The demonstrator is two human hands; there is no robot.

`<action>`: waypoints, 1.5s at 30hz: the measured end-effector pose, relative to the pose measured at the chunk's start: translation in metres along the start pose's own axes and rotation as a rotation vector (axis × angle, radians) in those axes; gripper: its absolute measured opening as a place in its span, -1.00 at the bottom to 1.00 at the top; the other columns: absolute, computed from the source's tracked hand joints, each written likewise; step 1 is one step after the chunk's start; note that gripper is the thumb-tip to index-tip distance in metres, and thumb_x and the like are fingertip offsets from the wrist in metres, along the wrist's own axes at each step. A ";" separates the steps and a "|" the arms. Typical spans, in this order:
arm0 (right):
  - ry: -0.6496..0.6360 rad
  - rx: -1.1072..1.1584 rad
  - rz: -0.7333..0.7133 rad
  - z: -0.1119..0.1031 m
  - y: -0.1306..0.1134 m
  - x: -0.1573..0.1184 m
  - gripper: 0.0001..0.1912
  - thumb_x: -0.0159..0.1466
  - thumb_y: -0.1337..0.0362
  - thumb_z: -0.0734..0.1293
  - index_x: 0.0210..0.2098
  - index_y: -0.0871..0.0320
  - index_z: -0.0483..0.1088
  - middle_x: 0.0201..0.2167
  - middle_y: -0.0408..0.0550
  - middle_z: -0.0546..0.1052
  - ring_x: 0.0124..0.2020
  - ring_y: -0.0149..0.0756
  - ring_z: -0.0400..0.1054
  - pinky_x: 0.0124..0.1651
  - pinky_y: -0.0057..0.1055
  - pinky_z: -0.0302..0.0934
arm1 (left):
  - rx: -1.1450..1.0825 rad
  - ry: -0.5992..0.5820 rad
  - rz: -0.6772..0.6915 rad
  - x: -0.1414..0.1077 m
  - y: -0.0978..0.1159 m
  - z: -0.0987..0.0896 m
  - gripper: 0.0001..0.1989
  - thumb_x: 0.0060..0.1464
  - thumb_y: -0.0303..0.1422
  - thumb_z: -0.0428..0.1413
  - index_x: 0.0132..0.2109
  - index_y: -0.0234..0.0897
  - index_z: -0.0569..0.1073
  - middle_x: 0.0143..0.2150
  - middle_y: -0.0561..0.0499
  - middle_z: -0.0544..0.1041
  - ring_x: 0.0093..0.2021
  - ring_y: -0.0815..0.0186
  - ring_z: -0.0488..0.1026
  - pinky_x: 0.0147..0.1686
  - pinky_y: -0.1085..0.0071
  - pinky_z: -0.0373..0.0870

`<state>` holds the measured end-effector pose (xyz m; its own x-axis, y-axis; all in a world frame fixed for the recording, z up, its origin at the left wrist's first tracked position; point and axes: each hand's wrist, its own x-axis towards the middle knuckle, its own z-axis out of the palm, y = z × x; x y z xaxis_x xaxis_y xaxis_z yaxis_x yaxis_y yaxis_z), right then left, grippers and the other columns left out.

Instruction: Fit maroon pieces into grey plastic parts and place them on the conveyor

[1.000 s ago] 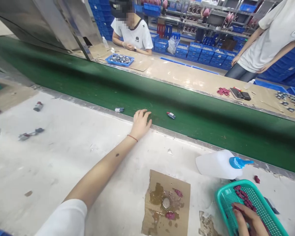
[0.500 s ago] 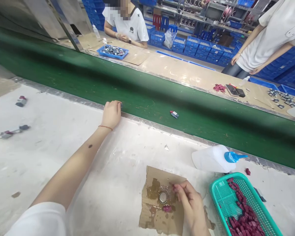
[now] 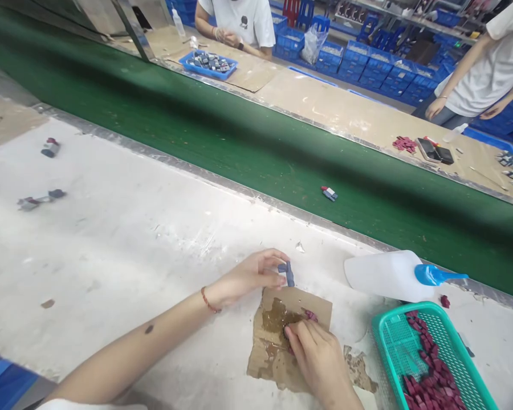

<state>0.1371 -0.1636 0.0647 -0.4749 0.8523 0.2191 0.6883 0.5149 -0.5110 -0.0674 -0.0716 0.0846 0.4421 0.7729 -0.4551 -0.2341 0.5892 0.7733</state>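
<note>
My left hand (image 3: pixel 256 273) pinches a small blue-grey plastic part (image 3: pixel 289 274) just above the far edge of a stained cardboard piece (image 3: pixel 320 304). Over that cardboard, my right hand (image 3: pixel 318 350) has its thumb and fingers pressed together; what they grip is hidden. Wet brown patches (image 3: pixel 270 316) cover some of the cardboard. A small dark-red piece (image 3: pixel 311 315) lies on it just beyond my right fingers.
A green basket (image 3: pixel 378 336) of dark-red pieces stands at right, near a white bottle (image 3: pixel 382 276) with a blue nozzle. Beyond runs a green conveyor belt (image 3: pixel 239 154) carrying a small assembled part (image 3: pixel 329 193). Two people (image 3: pixel 243 23) are across it.
My left hand has come back from the belt's edge to the cardboard with the blue-grey part. My right hand has moved down and left; a dark-red piece now lies beyond it.
</note>
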 end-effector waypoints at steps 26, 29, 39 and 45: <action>0.348 0.811 0.689 -0.004 0.004 0.035 -0.57 0.28 -0.09 0.31 -0.49 0.13 0.37 -0.67 -0.24 0.29 -0.62 -0.41 0.15 -0.52 -0.47 0.11 | 0.029 0.027 0.201 -0.003 -0.036 0.017 -0.66 -0.06 -0.18 0.32 -0.19 -0.28 0.51 -0.21 -0.06 0.58 -0.25 0.29 0.52 -0.21 0.37 0.45; 0.337 0.804 0.699 -0.001 0.004 0.036 -0.56 0.29 -0.08 0.29 -0.52 0.12 0.33 -0.69 -0.25 0.27 -0.63 -0.41 0.13 -0.53 -0.47 0.09 | 0.042 0.033 0.235 -0.002 -0.038 0.015 -0.67 -0.05 -0.17 0.31 -0.20 -0.28 0.53 -0.14 -0.10 0.57 -0.17 0.24 0.52 -0.16 0.36 0.45; 0.315 0.756 0.583 -0.003 0.004 0.038 -0.65 0.32 -0.02 0.27 -0.41 0.12 0.36 -0.63 -0.21 0.35 -0.61 -0.39 0.22 -0.54 -0.50 0.13 | 0.021 0.003 0.234 -0.001 -0.043 0.013 -0.65 -0.03 -0.12 0.29 -0.19 -0.28 0.57 -0.16 -0.10 0.59 -0.23 0.27 0.54 -0.18 0.37 0.50; 0.279 0.649 0.496 -0.002 0.009 0.033 -0.71 0.36 0.08 0.23 -0.38 0.11 0.40 -0.55 -0.15 0.43 -0.53 -0.34 0.29 -0.47 -0.45 0.19 | 0.013 0.006 0.190 -0.002 -0.040 0.013 -0.62 -0.05 -0.09 0.30 -0.18 -0.28 0.59 -0.15 -0.11 0.62 -0.31 0.28 0.58 -0.20 0.33 0.53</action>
<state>0.1287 -0.1304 0.0686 0.0081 1.0000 -0.0027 0.2906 -0.0049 -0.9568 -0.0471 -0.0997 0.0602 0.3861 0.8712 -0.3032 -0.3018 0.4299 0.8510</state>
